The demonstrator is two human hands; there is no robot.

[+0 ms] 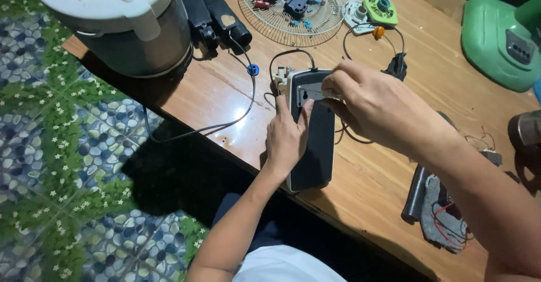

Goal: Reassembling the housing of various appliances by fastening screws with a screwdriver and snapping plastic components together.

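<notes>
While the left hand (287, 138) lies flat along the left edge of a dark, flat appliance panel (311, 146), its thumb and fingers spread against the casing, the right hand (372, 104) closes over the panel's upper end, its grip pinching a small grey metal plate (309, 93) there. The panel lies lengthwise on the wooden tabletop (366, 186), its near end just reaching the front edge, beyond which the pebble-patterned floor (67, 163) drops away. Doing this well probably means keeping the left palm pressing down so the panel cannot slide off that edge. A black cable (236, 115) loops just left. A rice cooker (129, 22) and fan grille (293, 3) stand well behind; a rag with wires (442, 217) lies right. Open room remains right of the panel.
</notes>
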